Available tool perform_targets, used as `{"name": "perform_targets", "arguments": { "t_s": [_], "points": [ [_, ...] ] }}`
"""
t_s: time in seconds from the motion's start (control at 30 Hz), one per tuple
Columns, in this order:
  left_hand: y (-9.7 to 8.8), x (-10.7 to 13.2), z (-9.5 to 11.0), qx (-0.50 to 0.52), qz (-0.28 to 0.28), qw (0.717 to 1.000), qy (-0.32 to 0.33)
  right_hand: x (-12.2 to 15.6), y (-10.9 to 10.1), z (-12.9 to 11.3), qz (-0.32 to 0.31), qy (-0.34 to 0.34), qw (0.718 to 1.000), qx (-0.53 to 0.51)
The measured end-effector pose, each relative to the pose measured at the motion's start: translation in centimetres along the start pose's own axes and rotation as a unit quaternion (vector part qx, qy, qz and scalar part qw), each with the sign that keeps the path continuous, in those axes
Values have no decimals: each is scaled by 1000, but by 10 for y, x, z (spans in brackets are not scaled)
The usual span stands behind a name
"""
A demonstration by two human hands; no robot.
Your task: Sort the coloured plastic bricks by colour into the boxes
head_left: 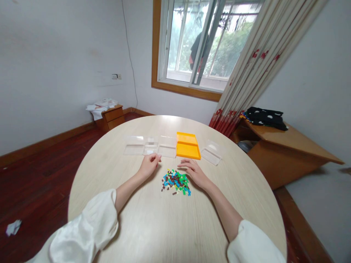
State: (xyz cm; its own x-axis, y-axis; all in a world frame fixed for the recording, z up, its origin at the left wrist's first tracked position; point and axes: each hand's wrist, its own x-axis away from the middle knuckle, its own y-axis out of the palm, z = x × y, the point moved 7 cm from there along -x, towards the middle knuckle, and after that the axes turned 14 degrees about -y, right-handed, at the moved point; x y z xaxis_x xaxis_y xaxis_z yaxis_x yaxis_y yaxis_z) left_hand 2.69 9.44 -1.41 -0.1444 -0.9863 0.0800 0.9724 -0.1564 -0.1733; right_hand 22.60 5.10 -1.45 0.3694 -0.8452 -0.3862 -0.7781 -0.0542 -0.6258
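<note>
A heap of small building bricks [177, 181] in green, blue, brown, white and yellow lies between my hands. My left hand [148, 166] is to the left of the heap, its fingers curled together near the front of the clear boxes; whatever it may hold is too small to make out. On the other side, my right hand [194, 172] hovers or rests at the heap's upper right edge, fingers stretched and slightly apart, with nothing seen in them. Beyond the hands stands an open yellow box [188, 150], closest to the right fingertips.
Open clear plastic boxes flank the yellow one: a left box [134, 149], a small box [150, 150], a middle box [166, 150] and a right box [211, 156]. All stand on the round wooden table [148, 233]. A brown cabinet [274, 153] is at the right.
</note>
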Motion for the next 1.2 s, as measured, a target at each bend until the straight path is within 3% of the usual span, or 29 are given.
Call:
{"name": "perform_targets", "arguments": {
  "t_s": [0.2,0.37,0.53,0.8,1.2],
  "points": [
    [20,18,16,-164,-87,971,149,2,9,-9,-64,-11,997,41],
    [31,26,16,-228,-120,945,202,2,14,-14,-108,-42,990,78],
    [30,22,11,-256,-88,942,197,2,14,-6,-67,-22,991,114],
    [18,20,17,-218,-28,958,183,3,2,5,58,-35,994,87],
    [18,19,16,-221,-27,959,176,2,3,0,58,-38,994,79]
  ]
}}
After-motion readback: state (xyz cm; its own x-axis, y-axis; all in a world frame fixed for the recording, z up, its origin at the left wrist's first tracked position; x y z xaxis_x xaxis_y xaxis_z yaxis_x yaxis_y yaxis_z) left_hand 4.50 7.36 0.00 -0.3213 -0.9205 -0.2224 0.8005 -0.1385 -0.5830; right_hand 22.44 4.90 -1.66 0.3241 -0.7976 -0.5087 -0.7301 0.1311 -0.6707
